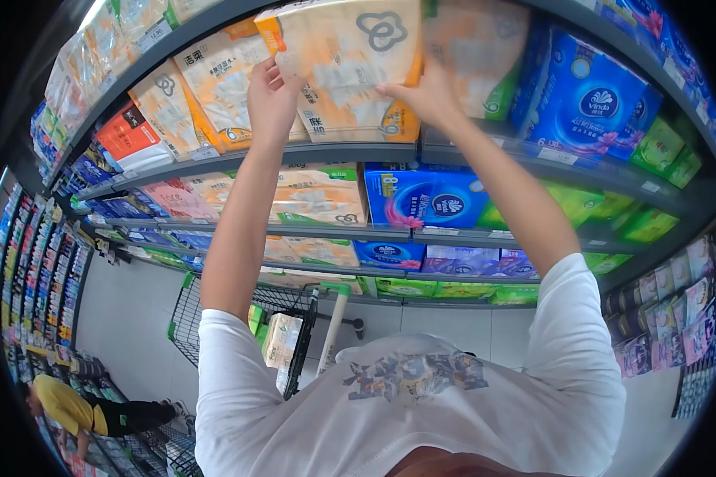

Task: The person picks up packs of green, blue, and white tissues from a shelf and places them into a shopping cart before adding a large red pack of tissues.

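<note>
A large cream-and-orange tissue pack stands on the upper shelf, tilted a little, between my two hands. My left hand is at its left edge, with fingers curled against the wrapper. At the right edge, my right hand grips the same pack, its thumb across the front and its other fingers partly hidden behind the side. Another cream-and-orange pack stands just left of my left hand. Beyond my right hand is a pale pack with a green corner, then a blue Vinda pack.
Lower shelves hold more packs, among them a blue Vinda pack. A shopping cart with packs inside stands below my left arm. A person in a yellow top bends at the lower left. Stocked shelves line the far left.
</note>
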### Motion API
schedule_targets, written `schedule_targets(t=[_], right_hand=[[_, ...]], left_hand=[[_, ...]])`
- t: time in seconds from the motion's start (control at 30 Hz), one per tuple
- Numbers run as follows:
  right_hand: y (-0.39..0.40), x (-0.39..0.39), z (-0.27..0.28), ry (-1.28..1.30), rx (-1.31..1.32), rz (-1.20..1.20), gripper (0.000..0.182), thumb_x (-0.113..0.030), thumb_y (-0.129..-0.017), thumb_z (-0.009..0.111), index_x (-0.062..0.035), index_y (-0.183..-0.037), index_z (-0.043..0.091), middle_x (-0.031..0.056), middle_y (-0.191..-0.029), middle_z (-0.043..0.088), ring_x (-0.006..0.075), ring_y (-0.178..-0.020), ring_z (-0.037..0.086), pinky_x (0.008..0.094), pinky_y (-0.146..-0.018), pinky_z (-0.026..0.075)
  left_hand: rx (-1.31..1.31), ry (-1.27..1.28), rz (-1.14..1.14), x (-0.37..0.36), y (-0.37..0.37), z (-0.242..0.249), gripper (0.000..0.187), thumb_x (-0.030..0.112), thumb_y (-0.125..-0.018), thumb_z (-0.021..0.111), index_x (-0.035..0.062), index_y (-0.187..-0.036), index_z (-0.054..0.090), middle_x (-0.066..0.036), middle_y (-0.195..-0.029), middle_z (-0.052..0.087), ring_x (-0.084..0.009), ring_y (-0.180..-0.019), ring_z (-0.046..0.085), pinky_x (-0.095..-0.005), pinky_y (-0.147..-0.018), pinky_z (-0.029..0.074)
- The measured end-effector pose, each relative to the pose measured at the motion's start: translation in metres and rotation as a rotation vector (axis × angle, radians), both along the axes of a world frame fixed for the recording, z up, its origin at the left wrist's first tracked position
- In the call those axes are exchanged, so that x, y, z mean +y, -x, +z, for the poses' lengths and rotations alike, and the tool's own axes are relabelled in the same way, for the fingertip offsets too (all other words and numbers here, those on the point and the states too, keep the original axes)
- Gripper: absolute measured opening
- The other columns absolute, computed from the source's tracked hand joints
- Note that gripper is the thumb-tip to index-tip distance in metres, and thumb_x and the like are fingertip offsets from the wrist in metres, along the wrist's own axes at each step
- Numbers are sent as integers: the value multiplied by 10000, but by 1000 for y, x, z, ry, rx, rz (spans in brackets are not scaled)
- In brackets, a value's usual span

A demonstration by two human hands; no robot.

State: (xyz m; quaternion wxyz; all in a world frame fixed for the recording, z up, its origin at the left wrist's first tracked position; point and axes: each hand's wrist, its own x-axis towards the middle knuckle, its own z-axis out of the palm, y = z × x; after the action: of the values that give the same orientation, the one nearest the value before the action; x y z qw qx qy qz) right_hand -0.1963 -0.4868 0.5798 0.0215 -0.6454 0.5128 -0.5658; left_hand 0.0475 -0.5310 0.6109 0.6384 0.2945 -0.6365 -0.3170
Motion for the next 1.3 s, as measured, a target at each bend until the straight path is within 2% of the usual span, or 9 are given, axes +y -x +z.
schedule_targets(t=[0.2, 0.3, 0.43, 0.63, 0.7, 0.83, 0.9, 1.07, 1.3], right_hand=[[-12, 43, -6, 139, 26, 47, 794, -250, -689, 887, -25, -1332, 479, 183, -1244, 598, 304, -1145, 614, 396, -962, 502], [-18, 73, -1, 115, 14, -94, 783, -230, -685, 900, -25, -1319, 489, 166, -1246, 606, 299, -1153, 611, 401, -964, 499], [0, 96, -6, 110, 28, -200, 661, -220, -662, 927, -27, -1183, 570, 122, -1187, 626, 271, -1085, 628, 373, -930, 498], [5, 140, -1, 357, -177, 33, 695, -189, -666, 929, -7, -1208, 534, 101, -1155, 614, 203, -1057, 631, 334, -900, 515], [3, 154, -2, 356, -152, 79, 738, -175, -711, 898, 10, -1290, 480, 109, -1191, 606, 187, -1066, 626, 323, -918, 516], [-10, 172, -24, 193, -376, 225, 747, -155, -805, 819, 37, -1388, 393, 130, -1234, 586, 189, -1104, 607, 329, -943, 512], [-19, 179, -42, 75, -569, 267, 773, -135, -812, 808, 35, -1416, 358, 141, -1254, 569, 196, -1136, 593, 337, -965, 502], [-31, 195, -84, -116, -622, 267, 906, -83, -786, 817, 23, -1481, 244, 155, -1327, 509, 218, -1216, 552, 353, -1008, 483], [-46, 209, -149, -273, -630, 297, 949, -117, -758, 846, 6, -1482, 244, 160, -1330, 502, 243, -1229, 549, 377, -1010, 488]], left_hand=[[126, -42, -120, 30, -16, -17, 518, -29, -876, 639, -46, -1319, 370, -218, -1170, 660, -202, -1077, 633, -309, -907, 491], [162, 52, -155, 48, -18, -21, 497, -12, -901, 646, -49, -1327, 394, -209, -1156, 664, -193, -1066, 633, -314, -919, 500], [85, 146, -138, 75, -21, -15, 554, 9, -913, 661, -45, -1397, 396, -187, -1168, 663, -183, -1071, 627, -333, -941, 509], [-28, 520, -125, 85, -16, -10, 663, 22, -919, 661, -19, -1498, 342, -180, -1345, 560, -220, -1214, 580, -363, -996, 495], [232, 507, -430, 91, -7, -9, 629, 74, -952, 617, -27, -1502, 329, -203, -1422, 495, -247, -1277, 539, -391, -1058, 447], [235, 318, -569, 111, 0, -20, 762, 257, -957, 620, -52, -1537, 234, -252, -1496, 417, -282, -1355, 464, -392, -1128, 365], [149, 227, -560, 116, -4, -32, 815, 255, -930, 644, -54, -1544, 206, -252, -1509, 398, -284, -1373, 443, -380, -1133, 357], [132, -77, -573, 111, -16, -76, 857, 193, -863, 680, -56, -1539, 215, -223, -1512, 399, -277, -1395, 415, -388, -1150, 331], [91, -326, -576, 120, -42, -129, 895, 81, -820, 659, -32, -1563, 173, -195, -1557, 346, -263, -1433, 366, -374, -1173, 282]])
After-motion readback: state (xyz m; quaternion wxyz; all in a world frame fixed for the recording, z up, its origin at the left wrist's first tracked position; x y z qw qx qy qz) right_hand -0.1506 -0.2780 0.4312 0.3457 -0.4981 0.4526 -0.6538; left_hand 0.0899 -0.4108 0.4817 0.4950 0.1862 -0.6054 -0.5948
